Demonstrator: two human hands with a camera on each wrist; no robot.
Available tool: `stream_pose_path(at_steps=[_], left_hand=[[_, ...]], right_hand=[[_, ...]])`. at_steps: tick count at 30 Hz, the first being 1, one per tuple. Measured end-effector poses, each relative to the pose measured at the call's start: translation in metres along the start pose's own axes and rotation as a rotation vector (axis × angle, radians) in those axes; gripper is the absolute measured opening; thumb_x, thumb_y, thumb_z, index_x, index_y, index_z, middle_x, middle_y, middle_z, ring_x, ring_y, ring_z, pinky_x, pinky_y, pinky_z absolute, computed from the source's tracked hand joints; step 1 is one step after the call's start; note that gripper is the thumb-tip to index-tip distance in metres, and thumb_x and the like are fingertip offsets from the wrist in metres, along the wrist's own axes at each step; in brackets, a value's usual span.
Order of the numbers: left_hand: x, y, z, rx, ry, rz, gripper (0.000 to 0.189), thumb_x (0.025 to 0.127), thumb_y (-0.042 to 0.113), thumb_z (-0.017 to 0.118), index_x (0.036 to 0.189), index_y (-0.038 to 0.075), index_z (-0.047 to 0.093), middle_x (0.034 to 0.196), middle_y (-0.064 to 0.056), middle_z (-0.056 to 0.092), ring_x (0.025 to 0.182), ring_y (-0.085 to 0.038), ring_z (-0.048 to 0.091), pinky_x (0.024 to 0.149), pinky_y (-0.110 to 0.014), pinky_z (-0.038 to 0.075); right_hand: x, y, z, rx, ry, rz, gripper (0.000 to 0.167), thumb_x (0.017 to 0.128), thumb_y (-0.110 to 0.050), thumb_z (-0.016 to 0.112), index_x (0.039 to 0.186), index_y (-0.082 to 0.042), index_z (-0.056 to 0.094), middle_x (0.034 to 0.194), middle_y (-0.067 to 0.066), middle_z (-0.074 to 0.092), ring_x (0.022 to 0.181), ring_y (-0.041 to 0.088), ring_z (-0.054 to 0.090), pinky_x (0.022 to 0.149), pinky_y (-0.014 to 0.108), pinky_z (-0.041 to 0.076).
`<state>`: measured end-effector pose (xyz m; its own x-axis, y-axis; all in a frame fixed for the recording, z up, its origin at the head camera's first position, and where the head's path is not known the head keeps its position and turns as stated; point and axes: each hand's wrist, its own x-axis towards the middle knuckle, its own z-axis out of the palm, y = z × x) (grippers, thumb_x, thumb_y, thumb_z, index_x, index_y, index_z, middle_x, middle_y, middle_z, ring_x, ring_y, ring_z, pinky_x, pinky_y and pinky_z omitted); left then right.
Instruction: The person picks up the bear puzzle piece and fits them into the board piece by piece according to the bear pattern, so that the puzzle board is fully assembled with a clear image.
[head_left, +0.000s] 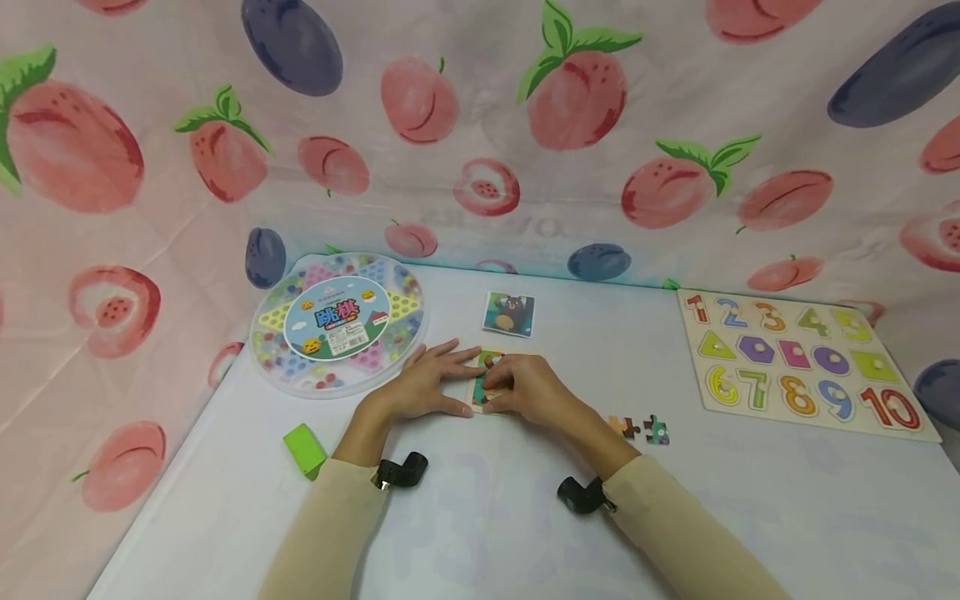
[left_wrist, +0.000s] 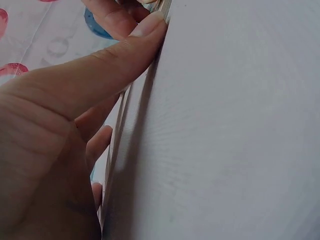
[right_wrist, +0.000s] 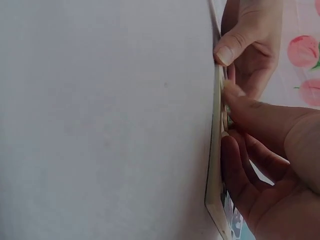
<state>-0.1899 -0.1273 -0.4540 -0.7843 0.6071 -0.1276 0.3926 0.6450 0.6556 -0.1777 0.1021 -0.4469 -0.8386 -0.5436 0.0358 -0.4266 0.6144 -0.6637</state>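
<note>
A small wooden jigsaw board (head_left: pixel 477 393) with a green and orange picture lies flat on the white table, mostly hidden under the hands. My left hand (head_left: pixel 422 385) has its fingers spread, with thumb and fingertips at the board's left edge. Over the board, my right hand (head_left: pixel 534 390) curls its fingers and pinches a small puzzle piece (right_wrist: pixel 226 119) close against the surface; fingers cover most of that piece. Loose jigsaw pieces, one brown and orange (head_left: pixel 624 427) and one teal (head_left: pixel 657 431), lie right of the right wrist. Behind the board is a bear picture card (head_left: pixel 509 315).
A round Chinese checkers set (head_left: pixel 337 321) with colored marbles sits at the back left. A bright green block (head_left: pixel 304 451) lies by the left forearm. At the right is a wooden number and shape board (head_left: pixel 802 367). Fruit-patterned cloth (head_left: pixel 480 100) hangs behind the table.
</note>
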Motion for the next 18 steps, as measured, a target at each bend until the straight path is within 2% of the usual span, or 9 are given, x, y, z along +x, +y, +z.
stream_pose_path(at_steps=[4, 12, 18], left_hand=[[-0.0001, 0.0015, -0.0005, -0.005, -0.004, 0.002, 0.067, 0.081, 0.038, 0.084, 0.143, 0.026, 0.061, 0.166, 0.007, 0.038, 0.163, -0.029, 0.013, 0.127, -0.067, -0.003], [-0.0001, 0.0011, -0.0004, -0.002, -0.008, 0.0, 0.066, 0.082, 0.038, 0.083, 0.143, 0.026, 0.061, 0.166, 0.006, 0.038, 0.163, -0.029, 0.013, 0.127, -0.067, -0.003], [-0.0007, 0.0013, -0.0009, 0.006, -0.01, 0.0, 0.067, 0.082, 0.04, 0.083, 0.144, 0.026, 0.06, 0.166, 0.006, 0.037, 0.163, -0.029, 0.013, 0.127, -0.068, -0.004]], right_hand=[[0.0, 0.0016, -0.0017, 0.005, -0.017, -0.009, 0.021, 0.084, -0.012, 0.083, 0.104, -0.006, 0.081, 0.113, 0.007, 0.078, 0.122, 0.026, 0.068, 0.107, 0.044, 0.054], [-0.0014, 0.0025, 0.0002, 0.016, -0.007, 0.005, 0.021, 0.086, -0.013, 0.081, 0.105, -0.005, 0.081, 0.11, 0.008, 0.076, 0.11, 0.024, 0.069, 0.097, 0.041, 0.058], [-0.004, 0.0002, 0.0011, 0.034, 0.006, 0.017, 0.02, 0.086, -0.01, 0.08, 0.106, -0.004, 0.08, 0.11, 0.008, 0.075, 0.109, 0.023, 0.068, 0.097, 0.041, 0.058]])
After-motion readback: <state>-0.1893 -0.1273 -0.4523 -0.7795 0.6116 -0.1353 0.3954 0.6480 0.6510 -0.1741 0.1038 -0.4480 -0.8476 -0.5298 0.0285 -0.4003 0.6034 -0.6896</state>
